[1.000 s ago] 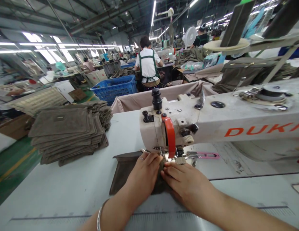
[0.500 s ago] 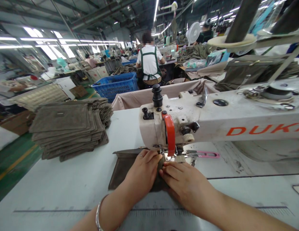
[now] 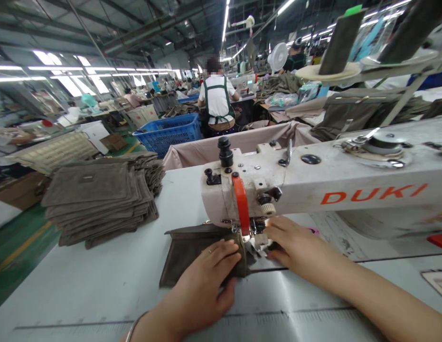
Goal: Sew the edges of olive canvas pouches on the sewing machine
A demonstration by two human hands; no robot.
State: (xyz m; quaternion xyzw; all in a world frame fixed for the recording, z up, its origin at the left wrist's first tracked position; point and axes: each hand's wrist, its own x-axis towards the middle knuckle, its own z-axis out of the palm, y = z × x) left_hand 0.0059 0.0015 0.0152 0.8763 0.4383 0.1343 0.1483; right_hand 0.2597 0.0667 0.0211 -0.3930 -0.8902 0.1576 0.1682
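A dark olive-brown fabric panel (image 3: 188,256) lies on the white sewing table (image 3: 110,280), its folded edge running up under the presser foot (image 3: 260,239) of the DUKI sewing machine head (image 3: 313,190). My left hand (image 3: 206,278) rests on the panel and grips the fold just in front of the needle. My right hand (image 3: 292,240) lies to the right of the presser foot, its fingertips close to the foot and holding no fabric. The needle area is partly hidden by an orange-red guard (image 3: 242,204).
A tall stack of brown fabric panels (image 3: 99,199) sits on the table to the left. Beyond the machine are a blue plastic crate (image 3: 167,135), a beige fabric bin (image 3: 235,142) and a co-worker in a white shirt and green apron (image 3: 217,99). Thread stands rise at upper right.
My right hand has moved off the fabric to the right of the presser foot, covering the pink-handled snips. My left hand has shifted slightly down the panel.
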